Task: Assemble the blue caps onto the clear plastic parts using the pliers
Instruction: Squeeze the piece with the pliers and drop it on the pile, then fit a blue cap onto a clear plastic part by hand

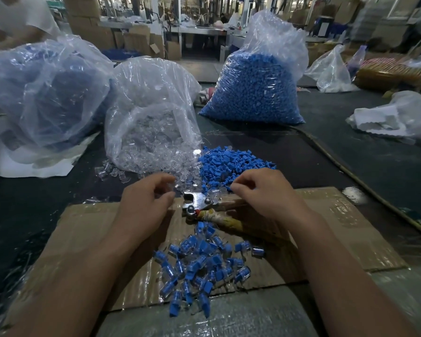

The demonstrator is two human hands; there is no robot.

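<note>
taped cardboard sheet (95, 229) is lying nearest, flat on the dark table (374, 166), its corrugated face shining under clear film. room behind is showing stacked brown boxes (88, 20) and benches, all blurred; a person in a white top (17, 15) is sitting at far left. three crinkled plastic sacks are standing on the table: bag of blue caps (253, 88) at right, bag of clear parts (153, 105) in the middle and spilling open, hazy blue bag (46, 88) at left. loose blue caps (229, 164) are heaping against spilled clear parts (156, 166), touching. assembled pieces (199, 263), blue inside clear shells, are lying piled on the cardboard. pliers (199, 203), with a bare metal head and handles wrapped in yellowish tape, are lying between the hands. left hand (144, 203) is curling by the clear parts, right hand (260, 195) by the blue caps; blur is hiding whether either is pinching anything.
</note>
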